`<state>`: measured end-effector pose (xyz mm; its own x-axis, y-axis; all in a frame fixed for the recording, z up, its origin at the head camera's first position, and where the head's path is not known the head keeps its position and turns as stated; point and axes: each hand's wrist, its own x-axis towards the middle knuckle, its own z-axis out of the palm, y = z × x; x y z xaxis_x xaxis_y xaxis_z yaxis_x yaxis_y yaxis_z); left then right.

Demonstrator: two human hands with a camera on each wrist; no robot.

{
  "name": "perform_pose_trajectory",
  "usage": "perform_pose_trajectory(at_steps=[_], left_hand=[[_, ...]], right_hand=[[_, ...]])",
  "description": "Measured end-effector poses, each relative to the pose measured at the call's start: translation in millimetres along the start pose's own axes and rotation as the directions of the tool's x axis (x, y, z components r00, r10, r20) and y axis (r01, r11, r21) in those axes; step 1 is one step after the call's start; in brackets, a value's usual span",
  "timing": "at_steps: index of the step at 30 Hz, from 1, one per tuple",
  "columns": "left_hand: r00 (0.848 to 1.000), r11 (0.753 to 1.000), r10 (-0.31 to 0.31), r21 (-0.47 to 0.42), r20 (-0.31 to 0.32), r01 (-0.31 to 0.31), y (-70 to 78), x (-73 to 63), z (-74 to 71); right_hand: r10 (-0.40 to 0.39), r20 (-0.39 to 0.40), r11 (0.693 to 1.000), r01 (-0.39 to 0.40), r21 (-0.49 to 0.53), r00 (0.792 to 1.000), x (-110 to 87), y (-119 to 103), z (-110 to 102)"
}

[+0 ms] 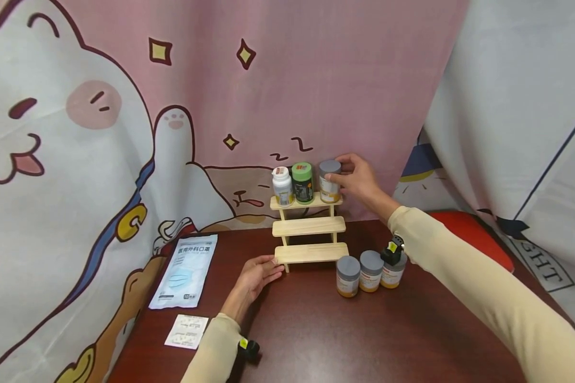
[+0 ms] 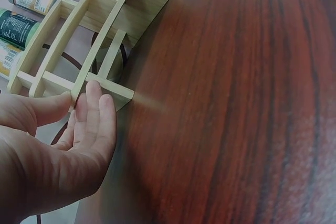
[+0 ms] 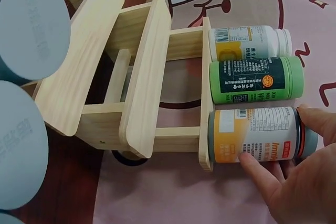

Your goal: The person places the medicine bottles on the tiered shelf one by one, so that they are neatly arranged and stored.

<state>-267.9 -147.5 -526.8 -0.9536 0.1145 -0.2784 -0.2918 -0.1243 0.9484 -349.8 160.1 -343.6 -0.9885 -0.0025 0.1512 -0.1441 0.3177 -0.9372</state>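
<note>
A small three-step wooden display rack (image 1: 309,227) stands against the back of the table. My left hand (image 1: 257,276) pinches the left end of its lowest step, thumb and fingertips on either side of the wood in the left wrist view (image 2: 79,145). On the top step, my right hand (image 1: 359,178) grips a grey-lidded supplement jar (image 1: 329,183) near its lid, with thumb and fingers around its sides. Left of that jar are a green-lidded jar (image 1: 303,183) with a dark label and a white bottle (image 1: 282,187), both upright.
Three more grey-lidded jars, the nearest one (image 1: 348,277) included, stand right of the rack, below my right forearm. A face mask packet (image 1: 184,271) and a small white blister sheet (image 1: 187,331) lie on the left. Behind hangs a pink printed cloth (image 1: 345,80); a red object (image 1: 474,236) sits at the right.
</note>
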Motion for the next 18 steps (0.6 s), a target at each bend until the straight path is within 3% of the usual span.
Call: perform_pose_trajectory(at_steps=[8, 18], left_hand=[[1.000, 1.000, -0.009, -0.004, -0.006, 0.009, 0.7, 0.3, 1.3], [1.000, 1.000, -0.004, 0.008, -0.008, 0.004, 1.2, -1.5, 0.4]], right_hand=[[0.010, -0.038, 1.000, -0.010, 0.019, 0.999, 1.1, 1, 4], [-0.002, -0.024, 0.997, 0.003, 0.075, 1.000, -10.2, 10, -5]])
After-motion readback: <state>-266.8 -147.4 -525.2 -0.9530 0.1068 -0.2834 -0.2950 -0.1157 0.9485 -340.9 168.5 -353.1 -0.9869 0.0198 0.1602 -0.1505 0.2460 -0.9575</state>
